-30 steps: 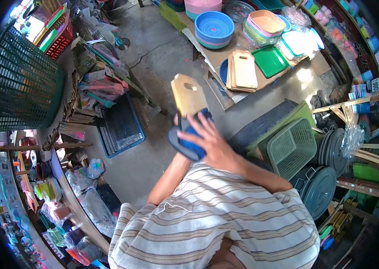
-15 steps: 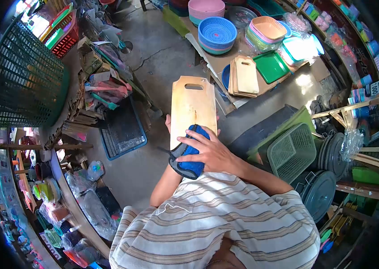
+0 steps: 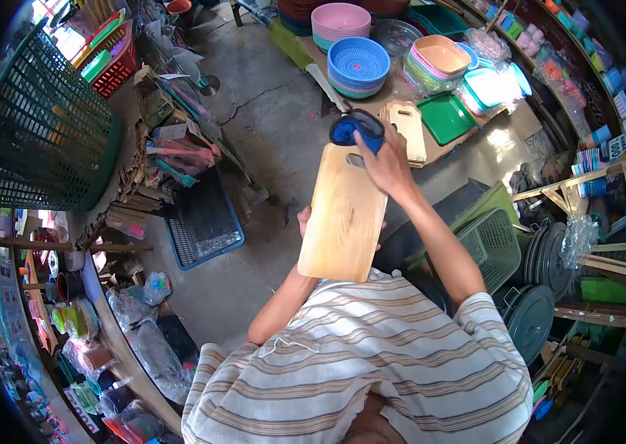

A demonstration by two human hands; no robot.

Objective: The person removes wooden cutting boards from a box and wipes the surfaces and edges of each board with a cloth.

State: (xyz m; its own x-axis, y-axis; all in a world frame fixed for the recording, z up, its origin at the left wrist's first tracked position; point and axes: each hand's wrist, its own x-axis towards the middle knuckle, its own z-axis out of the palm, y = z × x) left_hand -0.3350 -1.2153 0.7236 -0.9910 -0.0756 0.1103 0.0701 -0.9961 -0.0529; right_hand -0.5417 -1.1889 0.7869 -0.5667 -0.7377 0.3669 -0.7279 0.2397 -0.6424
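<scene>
I hold a pale wooden cutting board (image 3: 344,218) with a handle slot upright in front of my chest. My left hand (image 3: 304,220) grips it from behind at its left edge, mostly hidden by the board. My right hand (image 3: 382,159) presses a blue and dark cloth (image 3: 357,129) against the board's top end, near the handle slot.
A stack of similar wooden boards (image 3: 408,127) lies on a low table with blue (image 3: 358,65) and pink baskets and a green tray (image 3: 446,118). A large green mesh bin (image 3: 32,133) stands left, a green crate (image 3: 492,244) and grey lids (image 3: 535,311) right. Concrete floor lies ahead.
The board tilted from facing flat to leaning right. My right hand slid the cloth from the board's lower end up to its top end.
</scene>
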